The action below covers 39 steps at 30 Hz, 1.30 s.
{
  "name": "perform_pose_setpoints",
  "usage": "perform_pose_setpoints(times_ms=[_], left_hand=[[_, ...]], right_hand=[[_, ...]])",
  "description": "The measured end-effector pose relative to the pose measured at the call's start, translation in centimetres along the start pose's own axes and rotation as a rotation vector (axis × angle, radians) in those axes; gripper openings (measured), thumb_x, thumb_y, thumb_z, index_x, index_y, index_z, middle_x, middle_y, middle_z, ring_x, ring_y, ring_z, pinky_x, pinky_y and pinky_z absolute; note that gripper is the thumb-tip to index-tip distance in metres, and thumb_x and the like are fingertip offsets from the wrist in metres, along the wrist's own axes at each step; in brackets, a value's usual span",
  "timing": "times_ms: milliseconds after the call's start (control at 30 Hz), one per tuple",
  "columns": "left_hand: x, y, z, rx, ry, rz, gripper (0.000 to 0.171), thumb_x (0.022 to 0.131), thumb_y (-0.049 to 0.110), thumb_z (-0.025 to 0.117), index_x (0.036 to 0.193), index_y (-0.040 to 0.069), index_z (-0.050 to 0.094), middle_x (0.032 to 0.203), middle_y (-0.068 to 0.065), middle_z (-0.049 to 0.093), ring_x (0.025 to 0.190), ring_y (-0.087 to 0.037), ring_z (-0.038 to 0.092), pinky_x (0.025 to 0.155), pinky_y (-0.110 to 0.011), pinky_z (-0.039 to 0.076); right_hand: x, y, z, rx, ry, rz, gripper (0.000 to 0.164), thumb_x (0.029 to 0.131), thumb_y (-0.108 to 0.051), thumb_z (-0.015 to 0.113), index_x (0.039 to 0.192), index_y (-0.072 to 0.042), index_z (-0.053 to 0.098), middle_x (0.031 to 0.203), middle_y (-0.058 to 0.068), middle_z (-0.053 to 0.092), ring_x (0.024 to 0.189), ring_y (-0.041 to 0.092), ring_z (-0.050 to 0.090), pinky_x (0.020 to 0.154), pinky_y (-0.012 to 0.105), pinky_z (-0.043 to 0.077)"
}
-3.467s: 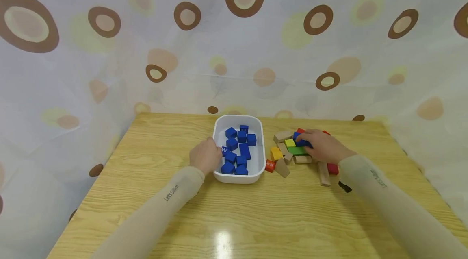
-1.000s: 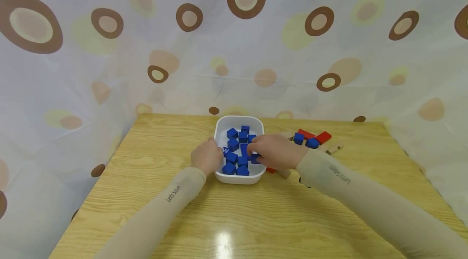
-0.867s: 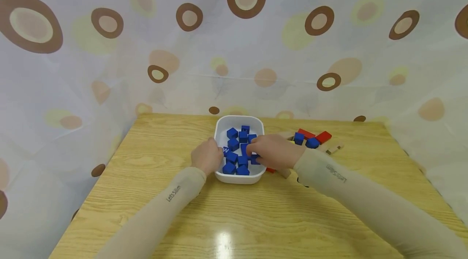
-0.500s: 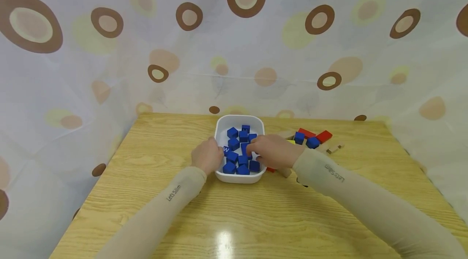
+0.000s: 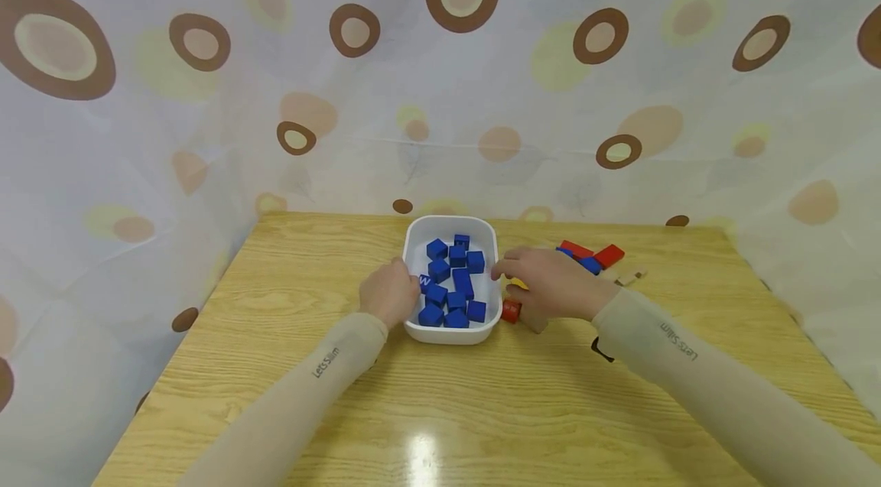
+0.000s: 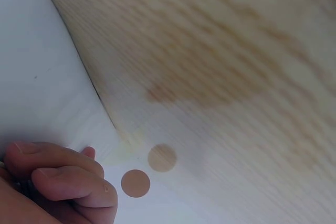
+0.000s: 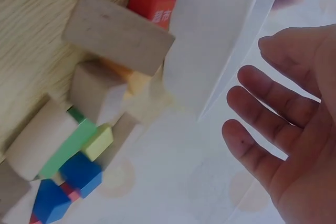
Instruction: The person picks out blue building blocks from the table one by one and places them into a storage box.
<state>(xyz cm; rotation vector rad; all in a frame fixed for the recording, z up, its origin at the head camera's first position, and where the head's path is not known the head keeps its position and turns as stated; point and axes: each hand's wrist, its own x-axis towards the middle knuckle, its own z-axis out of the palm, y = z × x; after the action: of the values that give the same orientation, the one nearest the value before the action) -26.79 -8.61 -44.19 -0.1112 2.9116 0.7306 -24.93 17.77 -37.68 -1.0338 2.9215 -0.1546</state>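
Observation:
A white plastic box [image 5: 450, 336] stands mid-table with several blue blocks [image 5: 463, 284] in it, one marked W. My left hand [image 5: 388, 293] grips its left rim; in the left wrist view the curled fingers [image 6: 79, 187] lie against the white wall. Just beyond the right rim, my right hand [image 5: 554, 282] hovers with fingers spread and nothing in them. One blue cube [image 5: 476, 311] sits in the box's front right corner. Below the right hand lie a red block [image 7: 152, 6] with white characters and a plain wooden block [image 7: 118, 32]. Two more blue blocks [image 7: 81, 173] lie farther back.
The loose pile right of the box also has a green block [image 7: 68, 148], a yellow block [image 7: 98, 141], red bricks [image 5: 609, 256] and bare wooden pieces, partly hidden by my right hand. A patterned curtain [image 5: 482, 89] rises behind the table [image 5: 310, 258].
My right hand took a blue block from the pile, carried it into the box and let it go in the front right corner, then moved back right over the rim. My left hand stayed put.

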Motion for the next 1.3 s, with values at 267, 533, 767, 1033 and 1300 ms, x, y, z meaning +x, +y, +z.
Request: perform_pose_setpoints(times_ms=[267,533,767,1033,1300], left_hand=[[-0.1,0.1,0.0,0.019,0.004,0.001,0.040,0.103,0.030,0.050,0.129,0.000,0.056,0.095,-0.008,0.063,0.083,-0.022,0.062,0.078,-0.037,0.055],[-0.2,-0.1,0.0,0.024,0.007,0.009,0.040,0.103,0.030,0.050,0.129,0.000,0.055,0.095,-0.008,0.063,0.083,-0.022,0.062,0.079,-0.037,0.055],[-0.1,-0.1,0.1,0.027,0.013,0.012,0.039,0.103,0.031,0.049,0.126,0.000,0.057,0.093,-0.007,0.063,0.082,-0.022,0.061,0.077,-0.036,0.054],[-0.1,-0.1,0.1,0.027,0.011,0.011,0.039,0.103,0.031,0.049,0.127,0.000,0.057,0.095,-0.007,0.063,0.083,-0.022,0.062,0.080,-0.037,0.056],[-0.1,0.0,0.0,0.020,0.000,-0.001,0.040,0.103,0.031,0.049,0.129,0.000,0.056,0.097,-0.008,0.064,0.084,-0.022,0.062,0.082,-0.039,0.056]], right_hand=[[-2.1,2.5,0.0,-0.016,0.084,0.036,0.037,0.091,-0.020,0.073,0.128,-0.020,0.065,0.126,0.002,0.065,0.101,0.020,0.066,0.085,0.040,0.058],[-3.4,5.6,0.6,0.020,0.087,0.072,0.047,0.092,-0.018,0.073,0.137,-0.015,0.059,0.134,0.008,0.062,0.122,0.032,0.060,0.095,0.050,0.054],[-4.2,8.4,1.1,0.045,0.057,0.145,0.056,0.096,-0.020,0.068,0.148,-0.014,0.048,0.145,0.017,0.052,0.126,0.039,0.056,0.097,0.057,0.050],[-4.7,11.7,2.3,0.082,0.004,0.216,0.057,0.099,-0.023,0.063,0.151,-0.015,0.044,0.148,0.019,0.048,0.131,0.042,0.050,0.100,0.062,0.046],[-4.9,12.8,2.7,0.036,-0.016,0.278,0.055,0.098,-0.019,0.062,0.149,-0.010,0.045,0.146,0.023,0.049,0.128,0.046,0.052,0.097,0.064,0.046]])
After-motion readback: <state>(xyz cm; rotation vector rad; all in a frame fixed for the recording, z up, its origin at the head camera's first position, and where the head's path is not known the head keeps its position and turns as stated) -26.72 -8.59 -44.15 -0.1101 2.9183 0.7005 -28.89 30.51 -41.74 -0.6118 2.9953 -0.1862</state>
